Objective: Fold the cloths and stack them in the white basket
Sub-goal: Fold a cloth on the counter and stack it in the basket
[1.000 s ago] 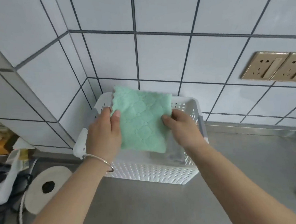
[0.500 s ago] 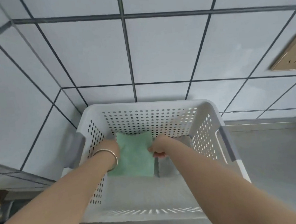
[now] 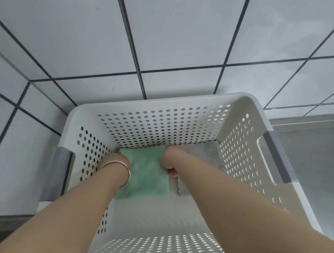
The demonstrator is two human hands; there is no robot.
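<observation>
The white perforated basket (image 3: 161, 104) stands against the tiled wall, and I look straight down into it. A folded green cloth (image 3: 145, 174) lies flat on the basket floor, at the far left. Both my arms reach deep inside. My left hand (image 3: 118, 158), with a thin bangle on the wrist, is at the cloth's far left corner, its fingers mostly hidden behind the wrist. My right hand (image 3: 169, 159) is curled on the cloth's right edge. A folded grey cloth (image 3: 205, 153) lies beside the green one, to its right, partly covered by my right forearm.
The basket has grey handles on its left side (image 3: 55, 172) and right side (image 3: 275, 157). A steel counter (image 3: 310, 156) runs off to the right. The tiled wall (image 3: 176, 37) rises directly behind the basket, and a second tiled wall closes in on the left.
Both hands carried the green cloth from above the basket down into it. It now lies flat on the basket floor, and my view has moved over the basket.
</observation>
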